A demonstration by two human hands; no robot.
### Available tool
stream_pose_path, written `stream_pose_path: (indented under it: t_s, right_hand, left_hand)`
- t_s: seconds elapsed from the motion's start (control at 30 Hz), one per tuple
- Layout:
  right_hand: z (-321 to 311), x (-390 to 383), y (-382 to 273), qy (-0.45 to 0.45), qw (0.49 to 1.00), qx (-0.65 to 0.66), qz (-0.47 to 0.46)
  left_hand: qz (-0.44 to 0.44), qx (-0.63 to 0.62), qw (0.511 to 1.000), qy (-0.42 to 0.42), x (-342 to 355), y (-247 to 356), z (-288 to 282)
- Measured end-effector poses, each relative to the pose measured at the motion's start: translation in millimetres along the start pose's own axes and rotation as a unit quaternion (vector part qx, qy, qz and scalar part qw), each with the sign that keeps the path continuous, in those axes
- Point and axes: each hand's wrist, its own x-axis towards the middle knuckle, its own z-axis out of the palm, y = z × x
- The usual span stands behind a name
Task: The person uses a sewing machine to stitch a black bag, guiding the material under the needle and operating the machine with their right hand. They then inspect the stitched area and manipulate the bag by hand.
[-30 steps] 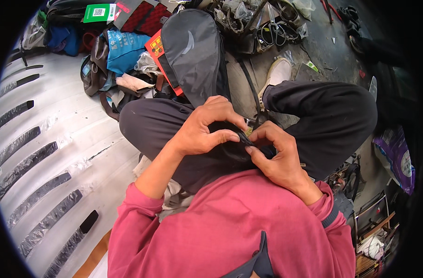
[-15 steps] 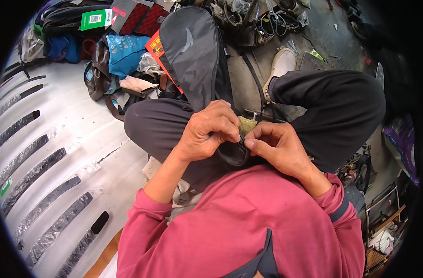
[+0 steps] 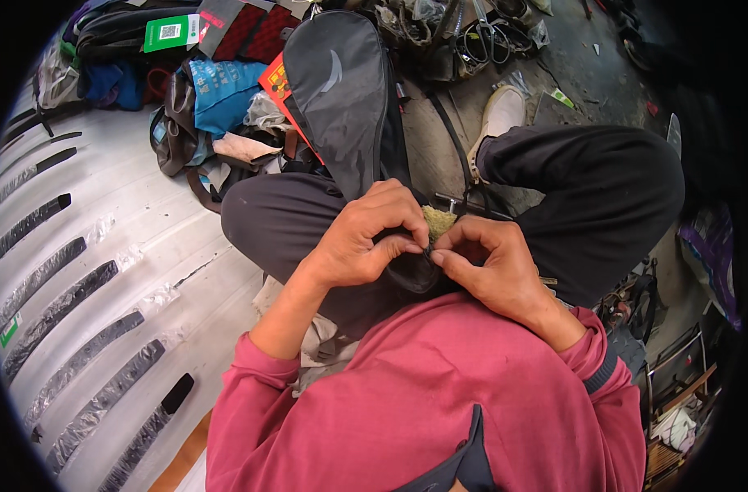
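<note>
A dark grey racket-shaped bag [image 3: 333, 90] with a light curved mark lies across my left thigh, its narrow end pointing toward my lap. Between my hands is a bunched piece of black fabric [image 3: 413, 275]; whether it belongs to that bag is hidden. My left hand [image 3: 370, 234] is closed, thumb and forefinger pinching the fabric's edge. Opposite it, my right hand [image 3: 490, 261] pinches the same edge, the fingertips nearly touching the left ones. A fuzzy yellowish-green pad [image 3: 438, 221] shows just beyond the fingertips, beside a thin metal rod [image 3: 449, 199].
Black strips in clear plastic [image 3: 58, 312] lie in rows on a pale surface at the left. Piled bags, including a blue one [image 3: 225, 94], stand at the far left. Scissors [image 3: 484, 37] sit among clutter at the far side. A wooden-framed item [image 3: 677, 410] is at the lower right.
My left thumb has straightened along the fabric edge, and both hands have shifted very slightly. They keep pinching at the same place.
</note>
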Motion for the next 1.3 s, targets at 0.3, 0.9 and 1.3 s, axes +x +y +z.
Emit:
stream_pose_path:
  t_s: [0.3, 0.9, 1.3]
  right_hand:
    - [5.1, 1.5, 11.3, -0.023, 0.995, 0.058, 0.073]
    - [12.3, 6.5, 12.7, 0.082, 0.965, -0.199, -0.153]
    - [3.4, 16.9, 16.1, 0.073, 0.901, -0.319, -0.284]
  left_hand:
    - [-0.046, 0.084, 0.995, -0.027, -2.7, 8.5, 4.7]
    - [-0.052, 0.129, 0.989, 0.048, -3.3, 11.0, 13.2]
    - [-0.008, 0.204, 0.977, 0.059, -2.4, 10.7, 19.9]
